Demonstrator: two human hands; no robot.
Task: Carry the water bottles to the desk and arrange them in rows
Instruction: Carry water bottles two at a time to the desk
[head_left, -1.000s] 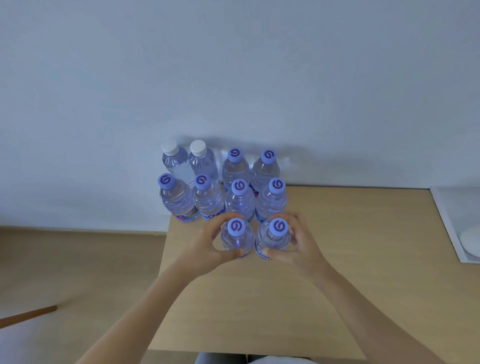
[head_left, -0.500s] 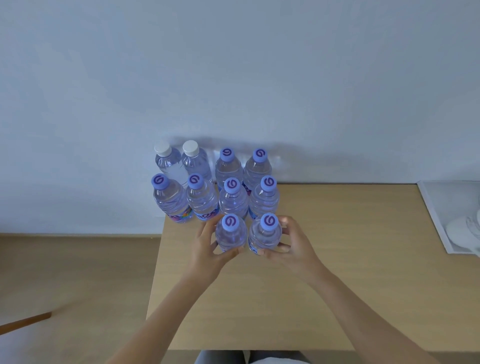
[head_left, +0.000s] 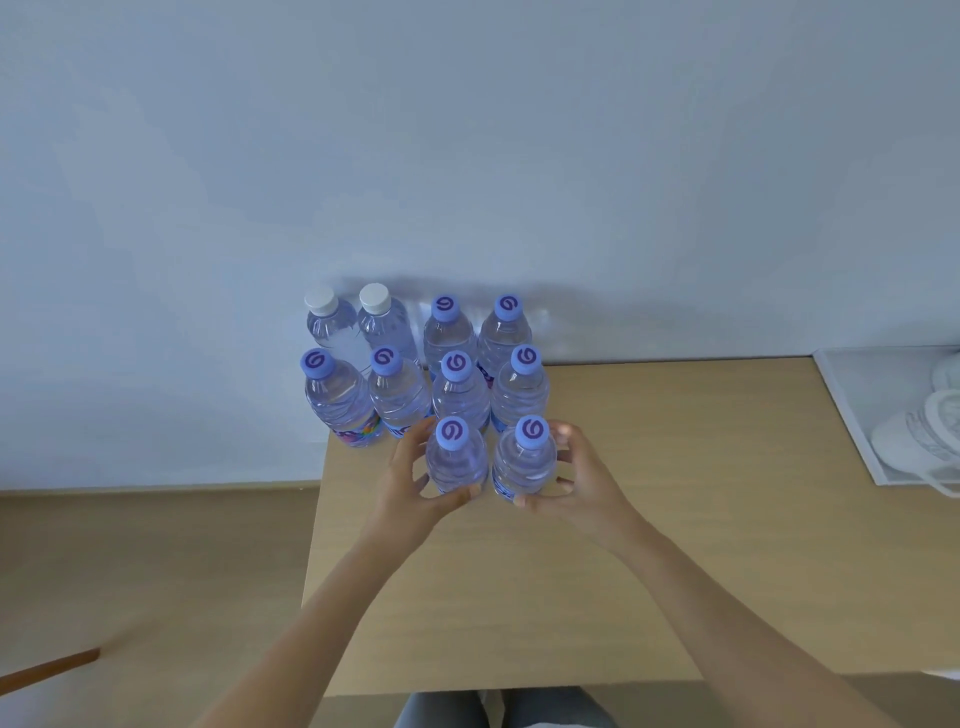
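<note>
— Knees (head_left: 498, 709) at bottom edge, in grey cloth, just under near edge of desk (head_left: 675, 545). Anything on near half of desktop?

— Forearms only, reaching forward over bare wood. Left hand (head_left: 410, 486) curled round front left bottle (head_left: 456, 462), thumb at near side, fingers round left flank. Right hand (head_left: 582, 486) curled round front right bottle (head_left: 524, 460), thumb at near side, fingers round right flank. Both bottles upright, bases apparently on desktop, side by side, narrow gap between.

— Caps?

— Purple with swirl mark on both. Clear water inside, label bands low on body, mostly hidden by fingers.

— Next row back?

— Middle row (head_left: 426, 400): four upright bottles, purple swirl caps, close together. Right pair directly behind held pair. Leftmost stands at left corner of desk, coloured label visible at base.

— Farthest row?

— Back row (head_left: 415, 327): four upright bottles against wall (head_left: 467, 156). Left two with plain white caps, right two with purple swirl caps. Ten bottles in all, grouped at far left corner of desk.

— Surroundings?

— White tray (head_left: 852, 410) at far right of desk, white shoes (head_left: 919, 436) lying in it, cut off by frame edge. Wooden floor (head_left: 156, 571) left of desk, brown strip (head_left: 49, 670) at lower left, nature unclear.
</note>
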